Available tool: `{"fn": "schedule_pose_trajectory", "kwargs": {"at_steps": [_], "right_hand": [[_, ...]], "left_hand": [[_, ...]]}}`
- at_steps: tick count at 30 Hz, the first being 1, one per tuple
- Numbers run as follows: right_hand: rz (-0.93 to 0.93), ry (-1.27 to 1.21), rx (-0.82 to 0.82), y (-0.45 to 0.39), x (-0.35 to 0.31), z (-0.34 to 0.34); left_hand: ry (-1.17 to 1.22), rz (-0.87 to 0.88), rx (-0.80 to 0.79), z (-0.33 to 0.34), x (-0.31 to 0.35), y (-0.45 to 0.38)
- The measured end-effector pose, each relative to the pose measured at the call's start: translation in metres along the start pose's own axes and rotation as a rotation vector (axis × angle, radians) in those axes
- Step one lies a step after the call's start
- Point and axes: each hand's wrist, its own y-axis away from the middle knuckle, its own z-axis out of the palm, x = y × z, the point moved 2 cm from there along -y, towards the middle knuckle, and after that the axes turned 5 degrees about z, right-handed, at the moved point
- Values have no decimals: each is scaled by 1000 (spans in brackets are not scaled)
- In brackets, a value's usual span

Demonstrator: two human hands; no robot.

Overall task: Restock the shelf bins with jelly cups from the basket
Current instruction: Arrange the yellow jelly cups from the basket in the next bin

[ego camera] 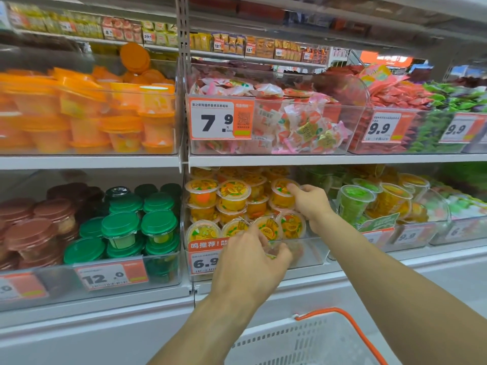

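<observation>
A clear shelf bin (313,255) on the lower shelf holds several orange jelly cups stacked in rows. My right hand (312,204) reaches into the bin and grips one orange jelly cup (282,196) in the upper row. My left hand (253,262) is at the bin's front edge with its fingers curled round a jelly cup (268,229) in the front row. The white basket (303,343) with an orange handle sits at the bottom of the view, below my arms; its contents are hidden.
Left of the bin stand green-lidded cups (121,227) and brown-lidded cups (31,233). Right of it is a bin of green and yellow cups (355,201). The shelf above carries orange cups (87,114) and wrapped sweets (297,125). Price tags line the bin fronts.
</observation>
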Motion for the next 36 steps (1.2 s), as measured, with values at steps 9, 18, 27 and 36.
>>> {"fn": "schedule_pose_trajectory", "kwargs": {"at_steps": [9, 18, 27, 36], "right_hand": [[20, -55, -9, 0, -7, 13], [-197, 228, 198, 12, -1, 7], [-479, -80, 340, 77, -16, -12], [-140, -208, -899, 142, 16, -28]], "left_hand": [[5, -1, -17, 1, 1, 0], [11, -13, 8, 2, 0, 0], [106, -77, 8, 1, 0, -4], [660, -399, 59, 7, -5, -11]]}}
